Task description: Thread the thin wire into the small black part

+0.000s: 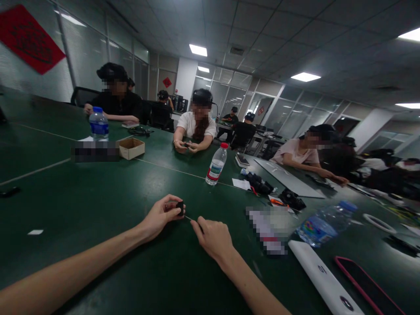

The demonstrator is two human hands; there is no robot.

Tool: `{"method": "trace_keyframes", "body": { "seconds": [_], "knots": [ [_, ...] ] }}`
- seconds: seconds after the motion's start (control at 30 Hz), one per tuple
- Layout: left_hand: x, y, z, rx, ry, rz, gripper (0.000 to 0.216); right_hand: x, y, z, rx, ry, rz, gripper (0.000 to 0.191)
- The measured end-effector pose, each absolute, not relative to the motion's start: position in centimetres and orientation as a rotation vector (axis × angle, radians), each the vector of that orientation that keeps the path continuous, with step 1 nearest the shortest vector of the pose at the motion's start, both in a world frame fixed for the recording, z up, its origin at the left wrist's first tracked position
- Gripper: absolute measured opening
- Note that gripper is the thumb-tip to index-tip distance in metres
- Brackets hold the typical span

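My left hand (163,215) rests on the dark green table (98,205) with its fingers pinched around a small black block (180,207). A thin wire or pin (188,217) runs from the block toward my right hand (212,236). The right hand's fingers are curled and pinch the other end of that thin piece. Both hands sit close together near the table's middle, with both forearms lying over the table.
A water bottle with a red cap (216,164) stands beyond my hands. A lying bottle (323,223), a white device (323,275) and a pink-edged phone (369,284) are at right. A cardboard box (131,148) and blue bottle (99,124) are at left. Several people sit around the table.
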State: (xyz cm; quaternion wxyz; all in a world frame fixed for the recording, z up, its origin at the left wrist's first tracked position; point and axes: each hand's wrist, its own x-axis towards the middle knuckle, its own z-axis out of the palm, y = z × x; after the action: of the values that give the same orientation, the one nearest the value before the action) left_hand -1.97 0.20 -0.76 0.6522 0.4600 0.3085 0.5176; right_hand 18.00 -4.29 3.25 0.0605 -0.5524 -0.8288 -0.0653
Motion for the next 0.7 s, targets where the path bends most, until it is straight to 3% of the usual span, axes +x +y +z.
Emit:
{"method": "trace_keyframes", "body": {
  "seconds": [0.7],
  "knots": [
    [-2.47,-0.02,-0.20,1.230,0.825,1.179,0.036,17.88,-4.36,3.49,-1.514,-2.617,-0.229,0.035]
  ]
}}
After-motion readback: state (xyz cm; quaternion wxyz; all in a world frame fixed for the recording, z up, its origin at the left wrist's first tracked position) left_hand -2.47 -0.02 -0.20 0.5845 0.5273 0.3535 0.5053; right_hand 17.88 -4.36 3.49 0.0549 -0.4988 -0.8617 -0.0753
